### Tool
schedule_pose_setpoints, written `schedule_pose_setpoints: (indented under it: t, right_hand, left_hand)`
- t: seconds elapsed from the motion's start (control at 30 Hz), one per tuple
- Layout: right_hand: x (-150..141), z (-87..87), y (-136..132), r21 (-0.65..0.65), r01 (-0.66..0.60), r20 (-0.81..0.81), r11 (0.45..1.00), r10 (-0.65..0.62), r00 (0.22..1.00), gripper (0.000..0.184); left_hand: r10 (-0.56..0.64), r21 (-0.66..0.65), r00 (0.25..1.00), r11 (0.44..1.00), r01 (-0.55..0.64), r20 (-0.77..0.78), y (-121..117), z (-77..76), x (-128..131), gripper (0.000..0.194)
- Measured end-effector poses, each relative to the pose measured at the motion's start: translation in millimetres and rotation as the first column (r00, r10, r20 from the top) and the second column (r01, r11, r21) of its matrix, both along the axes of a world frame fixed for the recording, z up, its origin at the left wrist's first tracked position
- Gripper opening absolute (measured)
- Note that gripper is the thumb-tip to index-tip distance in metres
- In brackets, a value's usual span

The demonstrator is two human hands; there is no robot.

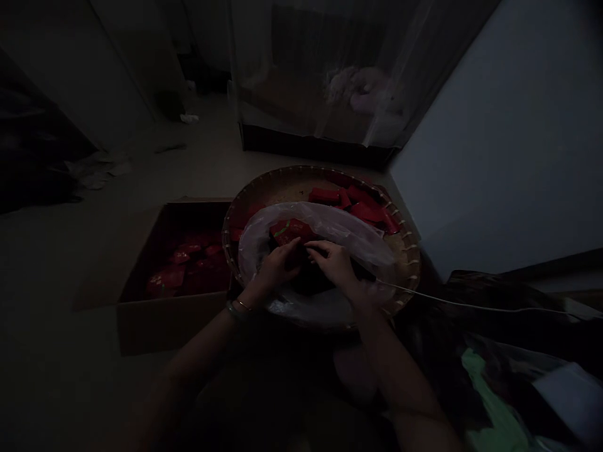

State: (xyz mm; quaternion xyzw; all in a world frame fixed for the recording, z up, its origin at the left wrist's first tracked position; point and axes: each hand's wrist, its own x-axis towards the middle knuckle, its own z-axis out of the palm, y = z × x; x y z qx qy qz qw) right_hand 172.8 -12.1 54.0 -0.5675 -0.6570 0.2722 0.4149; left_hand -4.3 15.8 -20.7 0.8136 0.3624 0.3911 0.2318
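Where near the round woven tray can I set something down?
The tray shows bare weave at its far side, left of red packets; grey floor lies bare beyond the open brown cardboard box. The tray's middle is crowded: translucent plastic, left hand, right hand.

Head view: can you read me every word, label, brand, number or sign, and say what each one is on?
No text can be read.
Red packets in the cardboard box: pale marks, too blurred and dark to read.
Red piece by the left hand: a green mark, too small to tell if it is writing.
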Motion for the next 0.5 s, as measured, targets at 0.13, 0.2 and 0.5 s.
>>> schedule_pose_setpoints:
  t: [0.13, 0.2, 0.5]
  right_hand:
    - [15, -8.7, 1, 0.05, 0.082, 0.161, 0.995, -0.089, 0.983, 0.019]
    - [19, -12.2, 0, 0.042, 0.075, 0.222, 0.996, -0.082, 0.972, 0.021]
    - [-9, -15.2, 1, 0.051, -0.003, 0.148, 0.999, -0.004, 0.989, 0.018]
  left_hand:
    - [-0.016, 0.009, 0.999, 1.0, 0.017, -0.049, -3, 6.3, 1, 0.071]
    - [-0.007, 0.016, 0.997, 1.0, 0.009, -0.081, -4, 6.8, 1, 0.069]
    - [0.034, 0.029, 0.992, 0.999, -0.031, -0.119, -1, -1.5, -1, 0.086]
